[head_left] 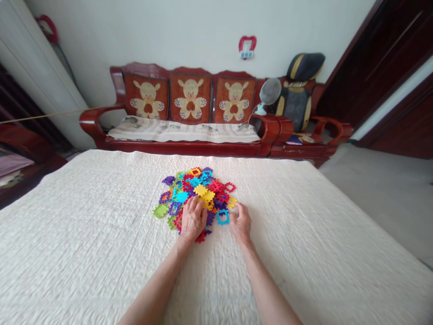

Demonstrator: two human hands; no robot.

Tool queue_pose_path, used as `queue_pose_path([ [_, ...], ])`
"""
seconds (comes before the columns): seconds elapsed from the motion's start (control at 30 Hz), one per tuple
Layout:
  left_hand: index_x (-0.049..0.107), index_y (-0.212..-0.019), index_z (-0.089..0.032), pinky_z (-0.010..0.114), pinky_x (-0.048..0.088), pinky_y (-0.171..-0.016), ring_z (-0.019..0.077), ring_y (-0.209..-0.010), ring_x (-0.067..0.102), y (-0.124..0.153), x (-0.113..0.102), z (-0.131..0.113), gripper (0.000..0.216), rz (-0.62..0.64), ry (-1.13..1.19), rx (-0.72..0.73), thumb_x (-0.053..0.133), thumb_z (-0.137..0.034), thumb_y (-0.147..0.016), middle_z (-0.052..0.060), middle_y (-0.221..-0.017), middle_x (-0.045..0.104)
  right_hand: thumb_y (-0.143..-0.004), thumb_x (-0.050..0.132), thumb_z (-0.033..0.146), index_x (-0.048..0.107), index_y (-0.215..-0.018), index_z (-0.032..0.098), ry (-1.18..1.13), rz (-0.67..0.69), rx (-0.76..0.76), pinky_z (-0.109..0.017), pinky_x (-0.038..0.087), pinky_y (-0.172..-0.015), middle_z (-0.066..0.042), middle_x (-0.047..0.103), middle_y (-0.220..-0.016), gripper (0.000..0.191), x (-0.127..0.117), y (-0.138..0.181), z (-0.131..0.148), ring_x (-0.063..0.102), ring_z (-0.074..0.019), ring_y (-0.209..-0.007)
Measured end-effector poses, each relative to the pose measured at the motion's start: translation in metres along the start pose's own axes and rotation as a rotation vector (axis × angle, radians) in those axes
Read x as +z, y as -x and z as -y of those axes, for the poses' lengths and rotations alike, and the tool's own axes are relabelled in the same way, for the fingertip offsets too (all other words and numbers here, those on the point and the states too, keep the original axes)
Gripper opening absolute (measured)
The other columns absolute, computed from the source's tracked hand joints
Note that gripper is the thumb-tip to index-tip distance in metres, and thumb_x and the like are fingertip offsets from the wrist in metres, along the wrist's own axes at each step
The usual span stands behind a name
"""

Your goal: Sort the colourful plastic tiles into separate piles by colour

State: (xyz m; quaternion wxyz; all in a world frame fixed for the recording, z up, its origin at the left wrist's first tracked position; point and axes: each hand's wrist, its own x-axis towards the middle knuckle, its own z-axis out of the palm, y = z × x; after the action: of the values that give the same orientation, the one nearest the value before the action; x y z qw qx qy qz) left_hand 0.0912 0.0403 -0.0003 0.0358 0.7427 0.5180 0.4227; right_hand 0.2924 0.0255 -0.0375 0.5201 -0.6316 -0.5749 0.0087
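A heap of colourful foam-like puzzle pieces with notched edges (194,182) lies on a white quilted cover (101,234). My left hand (194,219) rests palm down on the near side of the heap, its fingers stretched over the pieces; what lies under the palm is hidden. Just ahead of its fingertips are yellow pieces (200,190). At the heap's right edge, my right hand (242,222) is half curled, thumb and forefinger apart. It is close beside a blue square frame piece (223,211) and a yellow piece (232,202); contact with them is unclear.
Behind the covered surface stands a red wooden sofa (189,148) with bear cushions (191,97). A small fan (270,91) is by its right arm. Farther right, a chair holds a black and tan massage cushion (296,106). A green piece (161,211) lies at the heap's left edge.
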Motion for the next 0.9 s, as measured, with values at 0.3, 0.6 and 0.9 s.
queue_pose_path([
  [0.3, 0.067, -0.108, -0.025, 0.047, 0.045, -0.103, 0.0263, -0.116, 0.058, -0.009, 0.008, 0.017, 0.023, -0.012, 0.05, 0.032, 0.052, -0.029, -0.09, 0.009, -0.126, 0.064, -0.081, 0.05, 0.029, 0.065, -0.101, 0.018, 0.144, 0.088, -0.014, -0.043, 0.05, -0.091, -0.013, 0.067, -0.105, 0.027, 0.012, -0.07, -0.034, 0.062, -0.0255, -0.099],
  [0.6, 0.066, -0.106, -0.022, 0.045, 0.048, -0.099, 0.025, -0.113, 0.06, -0.009, 0.006, 0.016, 0.021, -0.04, -0.013, 0.087, 0.052, -0.023, -0.09, 0.01, -0.124, 0.065, -0.07, 0.07, 0.045, 0.066, -0.1, 0.02, 0.353, 0.228, 0.197, -0.044, 0.043, -0.095, -0.011, 0.066, -0.112, 0.039, 0.042, -0.103, -0.026, 0.057, -0.0297, -0.109],
  [0.9, 0.065, -0.107, -0.019, 0.041, 0.049, -0.097, 0.0232, -0.112, 0.059, -0.009, 0.003, 0.014, 0.02, -0.019, -0.073, 0.114, 0.056, -0.019, -0.089, 0.009, -0.124, 0.065, -0.082, 0.053, 0.029, 0.064, -0.092, 0.019, 0.138, -0.167, 0.181, -0.033, 0.049, -0.082, -0.006, 0.062, -0.087, 0.018, 0.015, -0.117, -0.051, 0.059, -0.0183, -0.081],
])
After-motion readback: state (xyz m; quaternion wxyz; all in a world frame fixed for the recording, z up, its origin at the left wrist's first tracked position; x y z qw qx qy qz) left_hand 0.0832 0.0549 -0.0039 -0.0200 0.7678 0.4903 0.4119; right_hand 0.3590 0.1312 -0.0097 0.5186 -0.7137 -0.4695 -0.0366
